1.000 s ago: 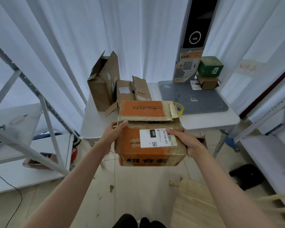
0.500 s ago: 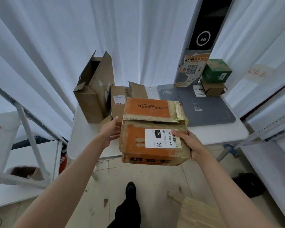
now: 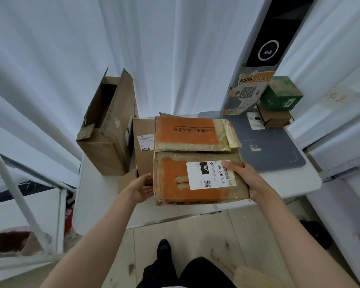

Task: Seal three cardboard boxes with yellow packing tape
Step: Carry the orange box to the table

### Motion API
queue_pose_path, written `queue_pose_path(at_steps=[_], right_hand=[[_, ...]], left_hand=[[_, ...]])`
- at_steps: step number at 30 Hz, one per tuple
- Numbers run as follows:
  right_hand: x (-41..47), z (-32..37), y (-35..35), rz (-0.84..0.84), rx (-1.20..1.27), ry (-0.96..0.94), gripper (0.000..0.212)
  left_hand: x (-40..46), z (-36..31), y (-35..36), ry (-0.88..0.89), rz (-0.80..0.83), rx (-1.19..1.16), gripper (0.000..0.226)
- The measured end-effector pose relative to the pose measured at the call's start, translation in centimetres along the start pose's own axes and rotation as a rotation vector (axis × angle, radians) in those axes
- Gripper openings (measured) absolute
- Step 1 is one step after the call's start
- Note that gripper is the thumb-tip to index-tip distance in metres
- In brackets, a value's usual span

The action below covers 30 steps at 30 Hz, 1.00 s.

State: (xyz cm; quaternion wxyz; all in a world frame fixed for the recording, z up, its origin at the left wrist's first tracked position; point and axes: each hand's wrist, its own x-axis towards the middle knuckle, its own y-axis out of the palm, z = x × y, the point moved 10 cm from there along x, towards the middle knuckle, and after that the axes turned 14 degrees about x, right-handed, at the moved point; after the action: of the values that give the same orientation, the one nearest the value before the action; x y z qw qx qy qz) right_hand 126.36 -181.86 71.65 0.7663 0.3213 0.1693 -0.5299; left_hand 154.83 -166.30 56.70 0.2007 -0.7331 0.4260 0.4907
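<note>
An orange and brown cardboard box [image 3: 175, 183] with a white shipping label sits over the front of the white table [image 3: 96, 196], its far flap raised. My left hand [image 3: 141, 189] grips its left side low down, fingers curled under the edge. My right hand [image 3: 243, 179] holds the right side, thumb on the label. Two more brown boxes stand behind on the left: a tall open one [image 3: 106, 129] and a smaller one [image 3: 142, 146] with a label. The yellow tape is hidden behind the held box.
A grey scale platform [image 3: 274, 146] with a tall column fills the table's right part. A green box [image 3: 281, 93] stacked on a small brown box [image 3: 275, 118] stands there. A metal shelf frame [image 3: 19, 196] is at left; white curtains hang all round.
I have stepped closer to the table and carried the orange box forward, so it now sits over the table's front edge. My left hand has slid lower on its side.
</note>
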Motion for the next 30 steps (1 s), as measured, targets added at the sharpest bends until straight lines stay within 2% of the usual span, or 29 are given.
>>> queue_pose_path(at_steps=[4, 10, 16, 18, 19, 20, 22, 25, 26, 27, 29, 30], right_hand=[[2.0, 0.7, -0.5, 0.009, 0.023, 0.012, 0.053], [4.1, 1.0, -2.0, 0.009, 0.014, 0.052, 0.062], [5.3, 1.2, -3.5, 0.015, -0.018, 0.072, 0.061], [5.7, 0.9, -3.8, 0.016, -0.028, 0.081, 0.061], [5.9, 0.8, -4.0, 0.012, -0.030, 0.083, 0.062], [6.1, 0.6, -4.1, 0.008, -0.033, 0.082, 0.062], [6.6, 0.0, -4.3, 0.006, -0.033, 0.089, 0.060], [7.0, -1.3, -4.1, 0.018, -0.033, 0.128, 0.044], [7.2, -1.8, -4.1, 0.017, -0.034, 0.138, 0.046], [7.3, -2.3, -4.2, 0.015, -0.037, 0.146, 0.052], [7.6, -3.1, -4.4, 0.013, -0.041, 0.161, 0.064], [7.6, -3.4, -4.5, 0.015, -0.043, 0.166, 0.066]], left_hand=[[1.2, 0.4, 1.7, -0.025, 0.061, -0.122, 0.058], [4.1, -1.5, 1.6, 0.074, 0.065, -0.040, 0.071], [5.3, -5.7, 4.6, 0.175, 0.176, 0.043, 0.073], [5.4, -6.6, 5.1, 0.161, 0.162, 0.055, 0.059], [5.9, -7.5, 5.0, 0.169, 0.153, 0.081, 0.031], [6.6, -8.4, 4.6, 0.213, 0.135, 0.087, 0.022], [8.1, -8.7, 3.4, 0.216, 0.049, 0.104, 0.035], [6.9, -10.3, 5.4, 0.213, 0.142, 0.066, 0.058], [6.7, -10.7, 5.6, 0.217, 0.163, 0.079, 0.062], [6.8, -11.0, 5.7, 0.222, 0.186, 0.104, 0.059], [7.9, -10.7, 4.0, 0.255, 0.127, 0.167, 0.046], [9.2, -10.1, 3.2, 0.255, 0.140, 0.190, 0.048]])
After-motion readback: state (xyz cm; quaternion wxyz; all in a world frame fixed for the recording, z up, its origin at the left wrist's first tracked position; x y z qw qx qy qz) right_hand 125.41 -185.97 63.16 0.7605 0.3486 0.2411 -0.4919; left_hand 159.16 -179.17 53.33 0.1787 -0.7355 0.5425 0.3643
